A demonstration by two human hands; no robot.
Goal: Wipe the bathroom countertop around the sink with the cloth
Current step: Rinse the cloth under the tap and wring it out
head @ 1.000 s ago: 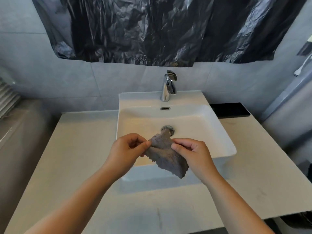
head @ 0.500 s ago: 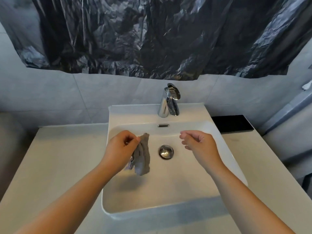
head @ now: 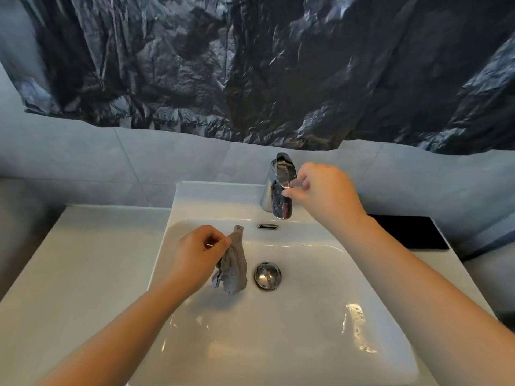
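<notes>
our left hand (head: pixel 195 260) pinches the cloth (head: pixel 232 263) left of the drain (head: pixel 267 275); it looks soft, limp and light, best bunched. right hand (head: pixel 323 193) half-open at the tap (head: pixel 280 188).

Glossy white ceramic sink (head: pixel 320 316), mirror-bright chrome faucet (head: pixel 278 188) and drain plug (head: pixel 267 275), rough grey terry cloth (head: pixel 232 263), crinkled shiny black plastic sheet (head: pixel 250 65).

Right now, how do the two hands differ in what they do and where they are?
The left hand pinches the grey cloth, which hangs over the basin; the right hand holds no cloth and has its fingertips at the faucet handle. The left hand is low, the right hand higher and farther back. Both are bare.
</notes>
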